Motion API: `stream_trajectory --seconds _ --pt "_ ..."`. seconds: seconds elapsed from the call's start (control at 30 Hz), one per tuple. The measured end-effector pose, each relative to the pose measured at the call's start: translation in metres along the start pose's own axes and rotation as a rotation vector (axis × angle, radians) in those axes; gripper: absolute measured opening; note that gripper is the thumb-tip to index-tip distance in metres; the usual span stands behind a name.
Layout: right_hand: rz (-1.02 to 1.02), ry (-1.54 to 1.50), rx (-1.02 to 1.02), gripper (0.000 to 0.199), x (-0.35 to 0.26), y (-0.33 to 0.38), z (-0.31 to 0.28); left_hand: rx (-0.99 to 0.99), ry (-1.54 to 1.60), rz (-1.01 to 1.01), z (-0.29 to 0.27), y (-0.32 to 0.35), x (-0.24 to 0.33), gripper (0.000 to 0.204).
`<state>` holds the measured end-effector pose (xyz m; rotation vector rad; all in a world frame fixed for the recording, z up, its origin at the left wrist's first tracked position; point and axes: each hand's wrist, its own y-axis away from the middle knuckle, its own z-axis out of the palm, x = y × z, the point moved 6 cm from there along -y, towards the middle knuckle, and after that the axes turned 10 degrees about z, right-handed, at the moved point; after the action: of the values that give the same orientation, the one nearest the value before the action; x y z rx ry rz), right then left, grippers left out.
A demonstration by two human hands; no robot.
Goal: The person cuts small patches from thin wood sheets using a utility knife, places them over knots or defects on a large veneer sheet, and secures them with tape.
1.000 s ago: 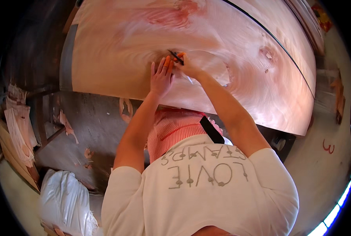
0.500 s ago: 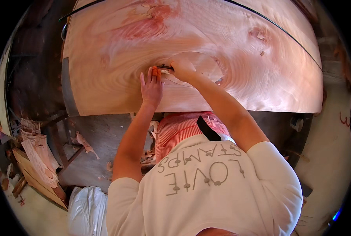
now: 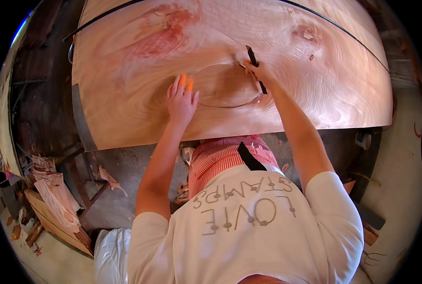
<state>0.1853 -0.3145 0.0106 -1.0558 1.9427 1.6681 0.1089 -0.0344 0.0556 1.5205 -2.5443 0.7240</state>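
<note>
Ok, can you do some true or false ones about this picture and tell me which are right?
1. The right hand holds a black tool. True.
2. The left hand holds a black tool too. False: it holds nothing.
3. Two left-hand fingers wear orange covers. True.
4. The oval shape is left of both hands. False: the oval shape lies between them on the wooden sheet.
5. The shirt is white. True.
</note>
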Motion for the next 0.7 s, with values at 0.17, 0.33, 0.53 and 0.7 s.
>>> stream_trajectory --seconds 0.17,0.33,0.53,0.7 --pt "-0.005 -0.167 -0.041 0.027 0.015 -0.005 0.003 -0.081 -0.045 0.113 0.043 -0.056 0.014 0.051" --pt "-0.036 -0.216 -0.1 0.031 0.017 0.003 0.003 -0.16 -0.083 0.093 0.065 -0.055 0.011 0.055" --pt "-0.011 -0.225 -0.124 0.028 0.011 0.021 0.024 -0.148 -0.037 0.087 0.064 -0.059 0.012 0.054" --pt "-0.089 -0.002 -0.022 0.026 0.002 0.016 0.049 -0.117 -0.051 0.115 0.064 -0.06 0.015 0.054"
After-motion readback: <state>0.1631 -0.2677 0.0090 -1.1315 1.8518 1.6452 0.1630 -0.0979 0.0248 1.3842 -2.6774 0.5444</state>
